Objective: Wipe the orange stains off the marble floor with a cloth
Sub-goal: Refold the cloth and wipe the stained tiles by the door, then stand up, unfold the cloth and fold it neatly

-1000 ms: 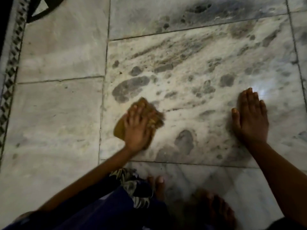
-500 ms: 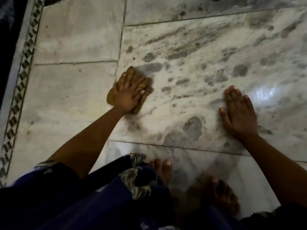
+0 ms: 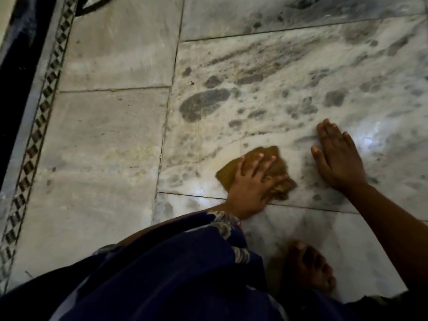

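Bare marble floor [image 3: 104, 140] open left and ahead; right hand [image 3: 339, 158] close beside cloth [image 3: 257, 170].

Under my palm the cloth [image 3: 281, 181] is soft, matt brown fabric; the marble floor [image 3: 115, 140] is smooth, glossy where light glares, grey-veined

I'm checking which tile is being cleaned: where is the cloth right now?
In the head view the cloth lies low and centre on the veined marble tile, just above its near grout line, under the left hand and left of the flat right hand.
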Demonstrator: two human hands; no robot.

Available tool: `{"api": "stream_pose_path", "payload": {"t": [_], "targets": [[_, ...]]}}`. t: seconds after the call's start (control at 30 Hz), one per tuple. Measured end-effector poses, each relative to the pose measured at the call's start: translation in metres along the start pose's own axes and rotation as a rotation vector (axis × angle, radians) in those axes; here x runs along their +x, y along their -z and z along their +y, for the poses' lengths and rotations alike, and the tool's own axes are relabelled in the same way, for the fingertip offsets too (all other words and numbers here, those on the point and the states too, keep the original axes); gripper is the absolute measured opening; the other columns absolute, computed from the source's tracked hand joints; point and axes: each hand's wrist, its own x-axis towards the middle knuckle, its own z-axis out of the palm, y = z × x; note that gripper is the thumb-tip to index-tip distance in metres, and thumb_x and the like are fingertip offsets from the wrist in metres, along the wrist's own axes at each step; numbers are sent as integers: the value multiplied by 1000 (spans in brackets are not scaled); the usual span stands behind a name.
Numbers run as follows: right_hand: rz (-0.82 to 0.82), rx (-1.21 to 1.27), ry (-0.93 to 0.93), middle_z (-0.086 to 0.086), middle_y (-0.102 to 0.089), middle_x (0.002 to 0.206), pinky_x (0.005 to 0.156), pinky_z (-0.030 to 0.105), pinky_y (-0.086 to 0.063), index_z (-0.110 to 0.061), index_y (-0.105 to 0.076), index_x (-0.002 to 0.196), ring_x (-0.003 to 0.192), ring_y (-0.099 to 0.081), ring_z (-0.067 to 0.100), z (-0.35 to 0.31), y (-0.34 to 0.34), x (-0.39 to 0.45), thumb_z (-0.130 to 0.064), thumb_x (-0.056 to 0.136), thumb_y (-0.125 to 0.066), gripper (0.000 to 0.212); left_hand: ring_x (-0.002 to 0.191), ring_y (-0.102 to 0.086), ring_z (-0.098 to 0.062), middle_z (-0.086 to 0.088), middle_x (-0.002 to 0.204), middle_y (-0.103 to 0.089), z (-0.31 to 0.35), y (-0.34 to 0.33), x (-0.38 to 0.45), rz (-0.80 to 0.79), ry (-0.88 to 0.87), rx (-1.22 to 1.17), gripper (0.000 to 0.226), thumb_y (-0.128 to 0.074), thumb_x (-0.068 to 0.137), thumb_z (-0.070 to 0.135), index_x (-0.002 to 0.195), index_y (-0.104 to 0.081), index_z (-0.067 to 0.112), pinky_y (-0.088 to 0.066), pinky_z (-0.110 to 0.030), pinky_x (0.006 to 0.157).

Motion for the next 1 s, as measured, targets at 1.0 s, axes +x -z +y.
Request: {"api": "stream_pose_path", "payload": {"t": [1.0], "targets": [[203, 170, 25, 11, -28, 151, 114, 38, -17, -6, -28, 145, 141, -21, 24, -52, 80, 56, -49, 89, -25, 70, 85, -67, -27, -11, 85, -72, -90, 137, 79, 231, 917, -2152, 39, -41, 95, 34, 86, -71, 11, -47, -43, 93]]}}
